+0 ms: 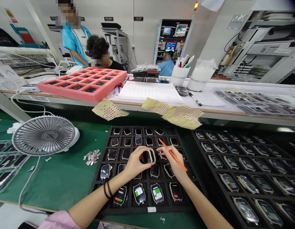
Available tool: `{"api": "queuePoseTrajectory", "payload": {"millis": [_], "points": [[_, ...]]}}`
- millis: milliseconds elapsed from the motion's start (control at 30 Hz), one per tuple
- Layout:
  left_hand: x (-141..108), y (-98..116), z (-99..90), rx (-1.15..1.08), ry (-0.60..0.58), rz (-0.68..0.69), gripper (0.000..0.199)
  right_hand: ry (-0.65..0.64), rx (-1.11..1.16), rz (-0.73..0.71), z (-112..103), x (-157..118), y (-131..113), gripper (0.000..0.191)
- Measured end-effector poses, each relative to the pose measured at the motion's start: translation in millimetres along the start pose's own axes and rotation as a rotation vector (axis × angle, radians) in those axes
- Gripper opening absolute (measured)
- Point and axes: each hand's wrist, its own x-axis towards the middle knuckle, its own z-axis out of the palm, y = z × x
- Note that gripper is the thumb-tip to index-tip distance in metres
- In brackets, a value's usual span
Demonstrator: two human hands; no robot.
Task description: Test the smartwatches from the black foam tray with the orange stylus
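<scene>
My left hand [134, 163] grips a smartwatch case [146, 156] by its edges, turned on its side above the black foam tray [152, 209]. In my right hand [176, 163] is a slim orange pointed stick [180, 163], lying across the fingers with one end up to the left. The right fingertips are close to the raised watch; whether they touch it cannot be made out. Strapless watches sit in the tray's pockets below both hands. Near the front, one watch [139, 193] and another [157, 193] have lit green-and-white screens.
A second black tray of watches [230, 162] lies at right. On the left stand a white fan [50, 135] and a pile of small paper pieces [92, 157]. Yellow sticker sheets [183, 115] hang from the shelf, which carries a pink foam tray [99, 95]. Several people are beyond.
</scene>
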Motion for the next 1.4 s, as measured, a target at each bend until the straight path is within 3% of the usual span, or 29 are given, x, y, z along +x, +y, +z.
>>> {"api": "queuePoseTrajectory", "payload": {"millis": [167,267,400,667,833,967,1100,1167,1300,1400], "points": [[-2.7,-1.8,4.5,0.003,0.030,0.033,0.044,-0.234,0.151,0.179,8.5,1.7,7.4,0.042],[-4.0,-1.5,6.3,0.000,0.005,0.046,0.046,-0.258,0.211,0.234,10.7,1.3,4.9,0.045],[-3.7,-1.2,6.7,-0.004,-0.016,0.083,0.051,-0.221,0.229,0.284,10.9,2.6,4.0,0.045],[-3.6,-1.2,6.4,-0.055,-0.028,0.026,0.052,-0.154,0.247,0.296,8.1,4.5,5.4,0.046],[1.1,-5.5,2.8,-0.029,-0.006,-0.004,0.050,-0.082,0.150,0.208,4.2,12.3,12.4,0.047],[-0.3,-1.1,-15.5,0.007,0.044,-0.039,0.052,0.036,-0.011,0.035,-14.7,19.4,14.5,0.046],[-29.2,13.8,-52.2,0.045,0.073,-0.073,0.058,0.182,-0.262,-0.049,-49.3,2.0,8.7,0.038],[-55.0,15.3,-70.4,0.135,0.045,-0.085,0.048,0.202,-0.418,-0.029,-64.4,-15.1,8.5,0.035],[-110.9,-3.8,-91.6,0.358,0.067,-0.056,0.040,0.124,-0.547,-0.032,-77.8,-44.6,18.3,0.033],[-142.5,-20.8,-96.4,0.506,-0.079,0.042,0.040,0.070,-0.581,-0.053,-76.3,-54.5,27.1,0.031]]}}
